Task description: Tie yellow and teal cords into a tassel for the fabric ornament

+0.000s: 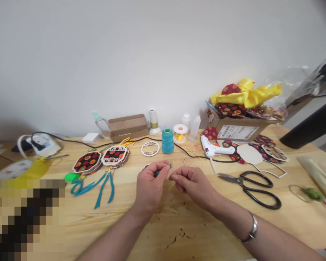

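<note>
My left hand [151, 186] is closed around a teal thread tassel [158, 173], most of it hidden by the fingers. A short yellow cord [175, 162] sticks out of its top, past the thumb. Just to the right, my right hand [194, 184] is pinched, thumb against forefinger; whatever lies between the fingertips is too small to make out. The two hands are close together but apart. Behind them stands a spool of teal thread [167, 142]. A pale round lattice frame [150, 149] lies left of the spool.
Fabric-covered ornaments [114, 156] with teal tassels lie at left. On the right are black-handled scissors [251, 185], a white glue gun [216, 148] and a cardboard box [237, 130] of fabric. A black cable [70, 139] runs along the back. Dark scraps [176, 237] litter the front.
</note>
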Demonstrator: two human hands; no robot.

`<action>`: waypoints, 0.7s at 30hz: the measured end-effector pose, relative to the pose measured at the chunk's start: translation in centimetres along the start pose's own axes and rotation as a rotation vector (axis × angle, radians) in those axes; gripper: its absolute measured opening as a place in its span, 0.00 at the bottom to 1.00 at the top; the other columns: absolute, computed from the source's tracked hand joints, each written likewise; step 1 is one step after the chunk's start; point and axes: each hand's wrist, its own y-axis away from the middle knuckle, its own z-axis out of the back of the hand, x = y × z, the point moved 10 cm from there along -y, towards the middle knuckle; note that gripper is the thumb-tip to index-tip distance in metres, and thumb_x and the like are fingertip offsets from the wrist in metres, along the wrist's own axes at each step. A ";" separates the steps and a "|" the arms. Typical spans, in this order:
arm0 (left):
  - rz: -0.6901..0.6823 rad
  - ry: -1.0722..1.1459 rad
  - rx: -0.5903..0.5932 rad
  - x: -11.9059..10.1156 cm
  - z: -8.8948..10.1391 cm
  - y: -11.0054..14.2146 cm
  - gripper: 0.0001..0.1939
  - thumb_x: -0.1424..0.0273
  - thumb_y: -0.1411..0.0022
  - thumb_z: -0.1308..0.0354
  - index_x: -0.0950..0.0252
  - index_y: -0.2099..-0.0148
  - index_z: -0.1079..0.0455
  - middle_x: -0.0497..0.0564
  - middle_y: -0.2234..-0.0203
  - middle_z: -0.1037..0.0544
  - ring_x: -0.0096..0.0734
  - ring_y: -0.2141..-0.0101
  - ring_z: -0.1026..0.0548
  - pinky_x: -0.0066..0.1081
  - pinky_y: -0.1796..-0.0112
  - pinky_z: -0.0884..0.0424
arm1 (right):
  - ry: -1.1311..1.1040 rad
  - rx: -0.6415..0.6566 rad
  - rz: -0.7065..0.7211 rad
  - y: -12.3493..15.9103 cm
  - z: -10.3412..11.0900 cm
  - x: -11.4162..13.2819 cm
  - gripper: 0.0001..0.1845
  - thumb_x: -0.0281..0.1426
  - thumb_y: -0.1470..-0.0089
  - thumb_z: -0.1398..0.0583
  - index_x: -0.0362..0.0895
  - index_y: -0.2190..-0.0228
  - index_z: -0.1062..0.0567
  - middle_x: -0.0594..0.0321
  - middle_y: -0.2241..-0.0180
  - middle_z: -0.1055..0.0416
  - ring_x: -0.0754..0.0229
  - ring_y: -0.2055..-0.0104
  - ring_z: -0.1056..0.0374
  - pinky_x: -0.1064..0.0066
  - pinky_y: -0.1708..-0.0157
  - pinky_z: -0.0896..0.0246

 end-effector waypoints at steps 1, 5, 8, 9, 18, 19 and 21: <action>-0.005 0.000 -0.001 -0.1 0.0 0.0 0.08 0.67 0.49 0.39 0.67 0.70 0.27 0.53 0.64 0.22 0.33 0.64 0.26 0.29 0.63 0.33 | 0.058 -0.015 0.051 0.1 0.1 0.5 0.15 0.33 0.48 0.45 0.40 0.82 0.33 0.70 0.85 0.44 0.71 0.81 0.50 0.78 0.81 0.53; -0.032 -0.047 -0.002 -0.8 0.0 0.1 0.07 0.67 0.49 0.40 0.66 0.70 0.26 0.52 0.66 0.21 0.33 0.64 0.26 0.29 0.61 0.33 | 0.165 -0.043 0.166 0.5 0.2 1.6 0.13 0.32 0.45 0.47 0.41 0.76 0.28 0.69 0.81 0.41 0.69 0.78 0.47 0.77 0.77 0.50; -0.053 -0.085 0.001 -1.3 -0.1 0.2 0.06 0.68 0.49 0.40 0.65 0.71 0.26 0.52 0.67 0.21 0.33 0.64 0.26 0.29 0.60 0.33 | 0.188 -0.049 0.199 0.7 0.3 1.9 0.13 0.33 0.44 0.48 0.41 0.73 0.27 0.67 0.78 0.36 0.67 0.74 0.43 0.76 0.73 0.47; -0.060 -0.093 0.002 -1.4 -0.1 0.3 0.05 0.68 0.49 0.40 0.65 0.72 0.26 0.51 0.67 0.21 0.33 0.63 0.26 0.29 0.60 0.33 | 0.195 -0.049 0.207 0.8 0.3 2.0 0.13 0.33 0.44 0.48 0.42 0.72 0.26 0.66 0.77 0.35 0.66 0.74 0.42 0.76 0.72 0.46; -0.189 -0.167 -0.001 -2.7 -0.4 0.7 0.05 0.71 0.48 0.42 0.63 0.74 0.26 0.50 0.68 0.22 0.31 0.64 0.26 0.27 0.60 0.32 | 0.309 -0.077 0.288 1.8 0.4 3.3 0.14 0.32 0.42 0.50 0.42 0.71 0.27 0.66 0.77 0.34 0.66 0.75 0.42 0.76 0.74 0.47; -0.208 -0.184 -0.004 -2.9 -0.4 0.8 0.05 0.71 0.48 0.42 0.63 0.74 0.26 0.50 0.68 0.22 0.31 0.64 0.26 0.27 0.60 0.32 | 0.317 -0.080 0.298 1.9 0.5 3.5 0.13 0.32 0.42 0.50 0.42 0.70 0.27 0.66 0.77 0.33 0.66 0.75 0.42 0.75 0.74 0.47; -0.255 -0.212 -0.015 -3.3 -0.3 0.9 0.05 0.72 0.48 0.42 0.63 0.73 0.26 0.50 0.68 0.22 0.31 0.65 0.26 0.28 0.61 0.32 | 0.334 -0.077 0.320 2.1 0.4 3.8 0.13 0.31 0.42 0.50 0.42 0.71 0.27 0.66 0.78 0.35 0.66 0.76 0.43 0.75 0.74 0.48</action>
